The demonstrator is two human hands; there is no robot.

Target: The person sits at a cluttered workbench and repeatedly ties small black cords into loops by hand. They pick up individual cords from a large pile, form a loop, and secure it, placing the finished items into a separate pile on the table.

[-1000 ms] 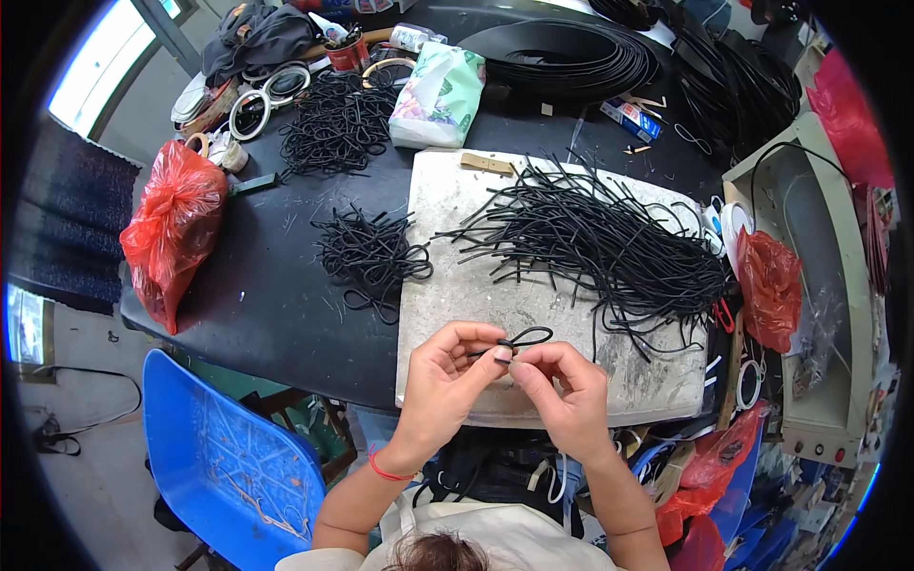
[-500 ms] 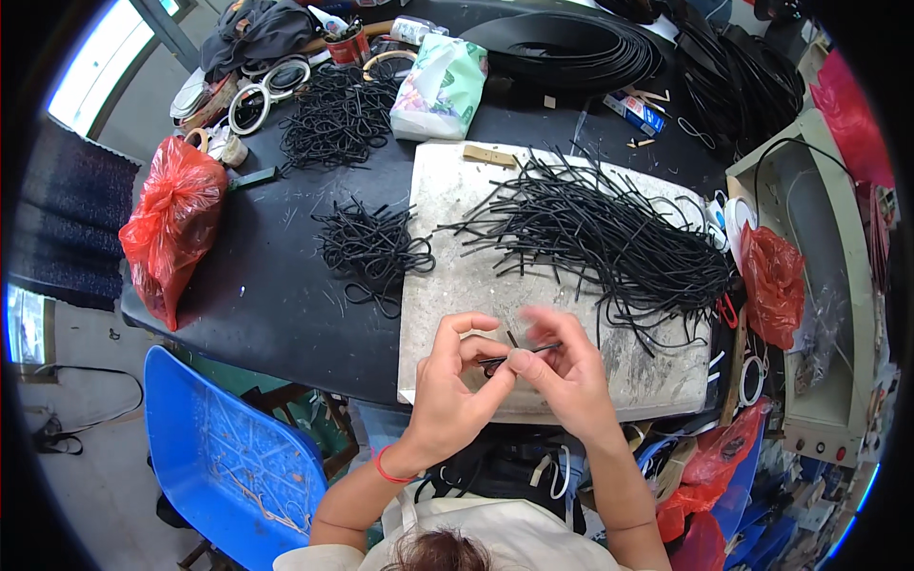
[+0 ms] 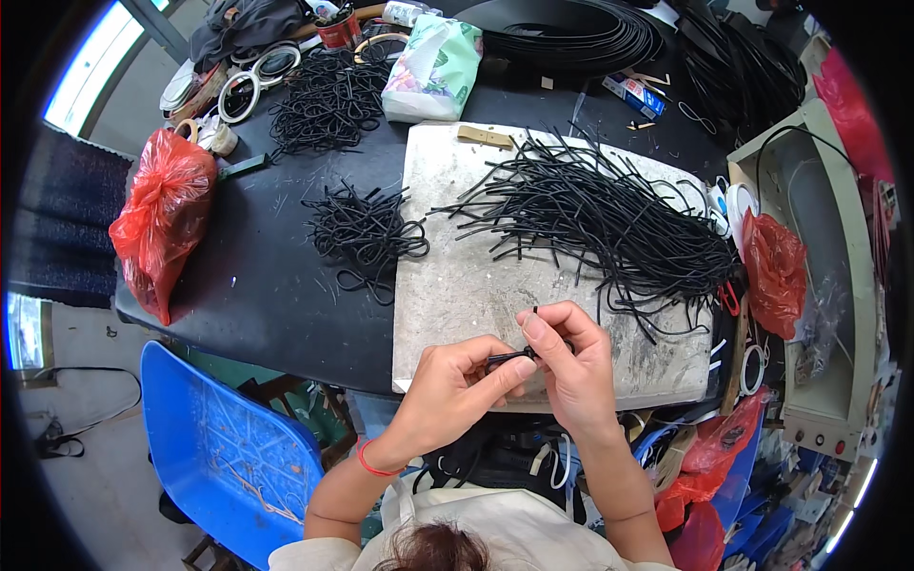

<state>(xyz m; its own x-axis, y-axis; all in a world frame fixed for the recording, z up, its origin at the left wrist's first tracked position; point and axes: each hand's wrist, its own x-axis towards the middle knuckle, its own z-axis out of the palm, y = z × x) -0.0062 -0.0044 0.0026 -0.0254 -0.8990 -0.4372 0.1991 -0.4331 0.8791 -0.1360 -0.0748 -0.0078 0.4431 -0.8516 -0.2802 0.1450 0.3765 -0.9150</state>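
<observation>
My left hand [image 3: 471, 385] and my right hand [image 3: 573, 366] meet over the near edge of a stained white board [image 3: 447, 295]. Between them is a thin black cord [image 3: 506, 358], part of it hidden by the fingers. The left fingers pinch it on one side, with a thumb on top; the right thumb and forefinger pinch a short end that points up. Beyond my hands, a big heap of loose black cords [image 3: 609, 224] spreads over the board. To the left, a smaller pile of looped black cords [image 3: 360, 233] straddles the board's left edge and the dark tabletop.
Another looped cord pile [image 3: 328, 100] lies farther back beside a tissue pack [image 3: 433, 68]. A red plastic bag [image 3: 164, 224] stands at the table's left. Black coiled strips [image 3: 571, 38] sit at the back. At right is a machine casing [image 3: 819, 381]; a blue chair [image 3: 228, 447] stands lower left.
My hands have shifted slightly; the right fingers have closed around the upright cord end, and the left fingers have curled in. The whole view has moved a little.
</observation>
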